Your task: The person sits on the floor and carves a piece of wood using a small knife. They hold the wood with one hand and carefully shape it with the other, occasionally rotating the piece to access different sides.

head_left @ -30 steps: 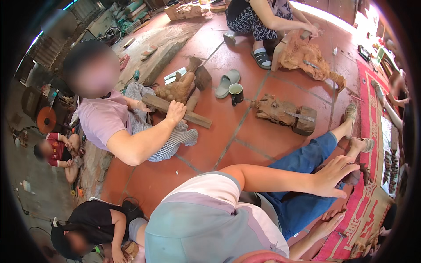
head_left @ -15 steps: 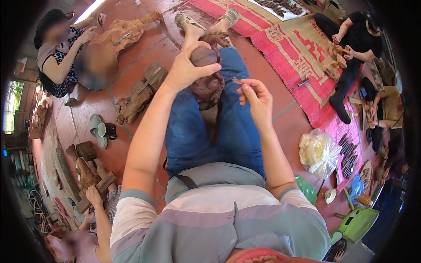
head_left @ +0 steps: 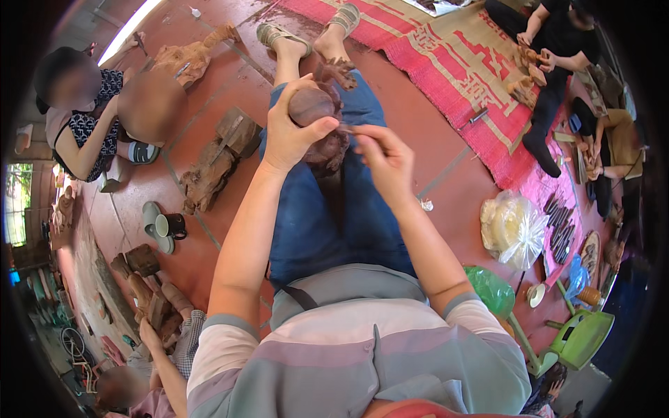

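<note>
My left hand [head_left: 287, 132] is wrapped round a dark reddish-brown wood carving [head_left: 311, 106] with a smooth rounded top. The carving rests between my knees, and branching, finger-like parts stick out at its far end. Against its right side, my right hand [head_left: 383, 155] pinches a small thin brown scrap; it looks like folded sandpaper, but the kind is not clear. That scrap's tip meets the carving close to my left thumb. The carving's underside is hidden by my hand and legs.
Rough wood pieces [head_left: 221, 157] lie on the tiled floor to the left, with a dark mug [head_left: 170, 225] and slippers nearby. Several co-workers sit around with carvings. On the right are a red woven mat [head_left: 446, 90], a plastic bag [head_left: 513, 226], carving tools [head_left: 559, 226] and a green chair [head_left: 580, 341].
My right hand has moved left and away from me, bringing the small scrap against the carving. My left hand keeps its hold. The whole view has shifted slightly.
</note>
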`<action>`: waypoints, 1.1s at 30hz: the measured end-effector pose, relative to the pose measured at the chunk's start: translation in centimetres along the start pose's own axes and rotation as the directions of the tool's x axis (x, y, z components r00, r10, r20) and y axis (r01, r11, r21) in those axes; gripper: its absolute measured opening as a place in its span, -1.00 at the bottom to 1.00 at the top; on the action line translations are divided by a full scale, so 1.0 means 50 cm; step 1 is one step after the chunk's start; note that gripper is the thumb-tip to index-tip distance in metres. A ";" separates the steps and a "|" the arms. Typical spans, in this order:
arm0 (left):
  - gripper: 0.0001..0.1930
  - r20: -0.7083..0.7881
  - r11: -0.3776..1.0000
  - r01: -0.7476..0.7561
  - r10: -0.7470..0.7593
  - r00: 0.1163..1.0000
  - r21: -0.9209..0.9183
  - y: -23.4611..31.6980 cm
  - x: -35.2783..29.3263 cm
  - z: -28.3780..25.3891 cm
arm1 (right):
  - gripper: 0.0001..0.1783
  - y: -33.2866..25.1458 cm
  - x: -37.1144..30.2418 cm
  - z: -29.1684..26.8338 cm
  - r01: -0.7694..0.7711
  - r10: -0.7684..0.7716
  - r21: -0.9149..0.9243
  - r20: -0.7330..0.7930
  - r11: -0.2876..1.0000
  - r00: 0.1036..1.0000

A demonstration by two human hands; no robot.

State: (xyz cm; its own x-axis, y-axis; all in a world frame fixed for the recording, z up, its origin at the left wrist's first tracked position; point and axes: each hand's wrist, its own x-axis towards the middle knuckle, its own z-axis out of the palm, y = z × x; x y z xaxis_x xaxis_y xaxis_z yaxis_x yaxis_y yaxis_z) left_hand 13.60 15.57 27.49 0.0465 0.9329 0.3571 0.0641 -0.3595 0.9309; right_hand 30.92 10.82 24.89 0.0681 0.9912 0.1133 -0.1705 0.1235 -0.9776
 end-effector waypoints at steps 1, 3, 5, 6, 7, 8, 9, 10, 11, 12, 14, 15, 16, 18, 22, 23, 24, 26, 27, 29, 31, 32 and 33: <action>-0.31 -0.035 0.994 -0.060 0.063 0.997 0.090 -0.014 0.001 -0.001 | -0.84 0.030 0.005 0.005 0.130 -0.111 -0.185 0.111 0.974 0.988; -0.30 -0.043 0.995 -0.053 0.057 0.997 0.083 -0.028 -0.009 -0.002 | -0.83 0.056 -0.021 0.002 0.099 -0.071 -0.290 0.107 0.952 0.992; -0.25 -0.035 0.992 -0.082 0.086 0.996 0.099 -0.024 0.001 0.007 | -0.84 0.071 -0.032 -0.031 -0.049 0.060 -0.272 0.032 0.961 0.998; -0.24 -0.041 0.994 -0.067 0.071 0.997 0.092 -0.021 -0.001 0.003 | -0.84 0.071 -0.039 -0.043 -0.124 0.126 -0.217 -0.008 0.968 0.992; -0.23 -0.043 0.994 -0.073 0.077 0.996 0.084 -0.022 0.007 0.004 | -0.84 0.070 -0.028 -0.052 -0.176 0.172 -0.157 -0.044 0.972 0.984; -0.21 -0.044 0.995 -0.068 0.072 0.996 0.075 -0.020 0.006 0.004 | -0.84 0.061 -0.024 -0.037 -0.008 0.017 -0.215 0.039 0.977 0.999; -0.23 -0.041 0.998 -0.041 0.042 0.998 0.041 -0.011 -0.005 0.004 | -0.84 0.048 -0.021 -0.011 0.163 -0.133 -0.259 0.129 0.952 0.983; -0.26 -0.038 0.999 -0.041 0.041 0.998 0.006 -0.009 -0.008 0.002 | -0.84 0.034 -0.006 0.008 0.352 -0.297 -0.280 0.218 0.893 0.930; -0.26 -0.043 0.996 -0.085 0.085 0.995 -0.006 -0.014 -0.009 0.003 | -0.84 0.041 -0.005 0.008 0.325 -0.275 -0.272 0.205 0.906 0.939; -0.26 -0.048 0.991 -0.131 0.130 0.990 -0.021 -0.021 -0.002 0.008 | -0.84 0.065 -0.009 -0.003 0.301 -0.255 -0.266 0.193 0.916 0.947; -0.27 -0.039 0.988 -0.117 0.122 0.992 0.099 -0.029 0.002 0.012 | -0.84 0.087 0.008 -0.035 0.165 -0.138 -0.239 0.129 0.957 0.982; -0.30 -0.033 0.987 -0.119 0.123 0.992 0.110 -0.024 0.013 0.009 | -0.84 0.092 0.012 -0.054 0.059 -0.043 -0.212 0.076 0.975 0.996; -0.31 -0.024 0.982 -0.142 0.146 0.989 0.128 -0.028 0.010 0.007 | -0.85 0.101 0.003 -0.066 -0.062 0.066 -0.182 0.018 0.981 0.998; -0.32 -0.038 0.968 -0.186 0.195 0.980 0.166 -0.036 0.007 0.005 | -0.84 0.050 -0.004 -0.021 -0.059 0.059 -0.118 -0.002 0.991 0.998; -0.45 -0.201 0.996 -0.078 0.086 0.976 0.045 0.002 -0.007 0.033 | -0.79 0.047 -0.017 0.039 -0.016 0.022 -0.121 0.053 0.993 0.998; -0.48 -0.219 0.983 -0.106 0.138 0.966 0.150 -0.005 -0.011 0.034 | -0.79 0.057 -0.013 0.036 -0.013 0.019 -0.120 0.045 0.993 0.999; -0.49 -0.296 0.981 -0.120 0.162 0.941 0.155 -0.013 -0.007 0.047 | -0.78 0.061 -0.005 0.032 -0.011 0.016 -0.120 0.039 0.993 0.999; -0.49 -0.347 0.933 -0.157 0.271 0.898 0.322 -0.002 -0.003 0.057 | -0.81 0.046 0.013 0.033 -0.038 0.054 -0.260 0.058 0.965 0.997; -0.47 -0.356 0.914 -0.157 0.297 0.886 0.373 -0.012 -0.004 0.054 | -0.83 0.035 0.013 0.040 0.079 -0.054 -0.373 0.078 0.924 0.995; -0.45 -0.361 0.905 -0.132 0.291 0.886 0.405 -0.017 -0.002 0.049 | -0.85 0.019 0.005 0.051 0.163 -0.136 -0.478 0.090 0.863 0.987; -0.44 -0.349 0.893 -0.087 0.260 0.900 0.441 0.007 -0.012 0.061 | -0.86 0.013 -0.006 0.037 0.151 -0.125 -0.507 0.086 0.849 0.988; -0.45 -0.343 0.869 -0.058 0.254 0.904 0.491 0.017 -0.016 0.071 | -0.87 0.002 -0.006 0.026 0.174 -0.140 -0.532 0.104 0.829 0.985; -0.42 -0.361 0.876 -0.058 0.256 0.897 0.478 0.018 -0.015 0.077 | -0.87 -0.004 -0.003 0.020 0.158 -0.117 -0.550 0.108 0.820 0.987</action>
State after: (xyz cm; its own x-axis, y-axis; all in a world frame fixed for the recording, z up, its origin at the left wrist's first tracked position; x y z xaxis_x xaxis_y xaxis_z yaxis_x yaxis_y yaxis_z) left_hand 17.48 14.46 27.76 -0.3015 0.7520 0.5861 0.5303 -0.3786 0.7586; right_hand 29.97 10.70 25.26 -0.0190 0.9692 0.2456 0.4115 0.2314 -0.8815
